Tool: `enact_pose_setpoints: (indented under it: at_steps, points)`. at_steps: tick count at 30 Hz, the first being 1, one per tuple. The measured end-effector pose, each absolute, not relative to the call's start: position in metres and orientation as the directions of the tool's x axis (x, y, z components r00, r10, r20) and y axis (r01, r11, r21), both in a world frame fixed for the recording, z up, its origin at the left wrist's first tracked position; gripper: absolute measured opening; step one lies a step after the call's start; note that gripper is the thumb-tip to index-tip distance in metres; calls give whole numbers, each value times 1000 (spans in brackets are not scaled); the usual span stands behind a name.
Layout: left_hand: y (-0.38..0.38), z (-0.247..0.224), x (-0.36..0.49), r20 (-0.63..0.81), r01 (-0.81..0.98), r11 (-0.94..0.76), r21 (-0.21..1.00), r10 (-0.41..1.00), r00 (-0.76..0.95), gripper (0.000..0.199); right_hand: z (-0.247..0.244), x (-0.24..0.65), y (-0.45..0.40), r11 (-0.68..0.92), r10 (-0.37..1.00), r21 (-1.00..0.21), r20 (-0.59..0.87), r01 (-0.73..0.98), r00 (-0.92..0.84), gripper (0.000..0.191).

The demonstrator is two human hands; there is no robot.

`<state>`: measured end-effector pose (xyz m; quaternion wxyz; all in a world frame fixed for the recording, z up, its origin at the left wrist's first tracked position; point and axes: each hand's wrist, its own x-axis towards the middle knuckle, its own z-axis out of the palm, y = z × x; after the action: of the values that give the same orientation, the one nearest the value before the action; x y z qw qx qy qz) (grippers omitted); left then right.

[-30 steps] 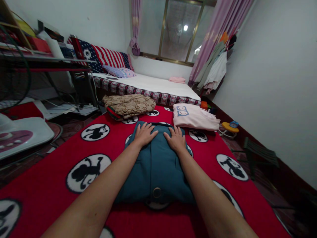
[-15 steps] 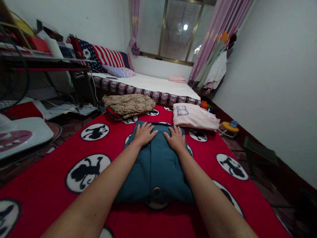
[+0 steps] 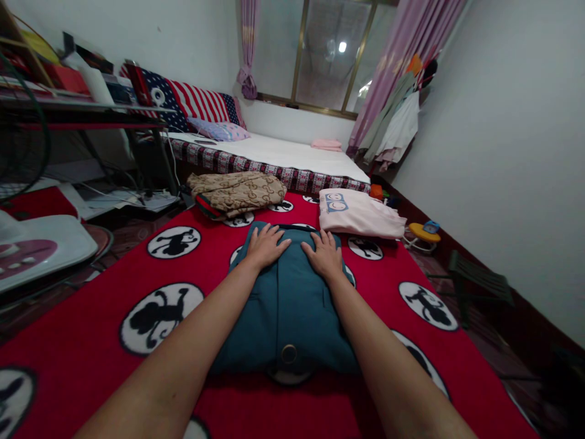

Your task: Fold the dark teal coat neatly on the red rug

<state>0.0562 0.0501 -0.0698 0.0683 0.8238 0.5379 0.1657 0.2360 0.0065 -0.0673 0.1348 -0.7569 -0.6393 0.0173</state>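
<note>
A folded teal coat [image 3: 292, 305] lies in front of me on a red blanket [image 3: 105, 292] patterned with black monkey figures in white circles. Its front seam runs down the middle to a round button near the close edge. My left hand [image 3: 265, 245] rests flat on the coat's far left part, fingers stretched out. On the far right part lies my right hand [image 3: 324, 253], fingers also spread. Both palms press on the cloth, and neither hand grips it. A dark strip shows along the coat's far edge between the hands.
Beyond the coat lie a folded brown patterned garment [image 3: 237, 192] at left and a folded pale pink garment [image 3: 361, 213] at right. A bed [image 3: 283, 149] stands under the window. A cluttered desk [image 3: 91, 110] is at left; a yellow stool [image 3: 423, 232] and folding stool [image 3: 479, 277] are at right.
Hardly anything differs. Both hands stay flat on the coat in the same place; the view has shifted very slightly.
</note>
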Motion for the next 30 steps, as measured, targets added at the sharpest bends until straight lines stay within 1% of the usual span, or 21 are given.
enact_pose_setpoints:
  at_steps: [6,25,30]
  points:
    - [50,-70,56,191,861,-411,299,910,368,56,-67,236,6,-158,974,-205,128,966,187,64]
    - [51,-71,57,192,870,-409,275,910,367,58,-68,236,5,-142,971,-241,157,960,183,63]
    - [51,-72,56,185,872,-421,248,904,384,60,-67,236,6,-142,973,-235,145,962,179,63]
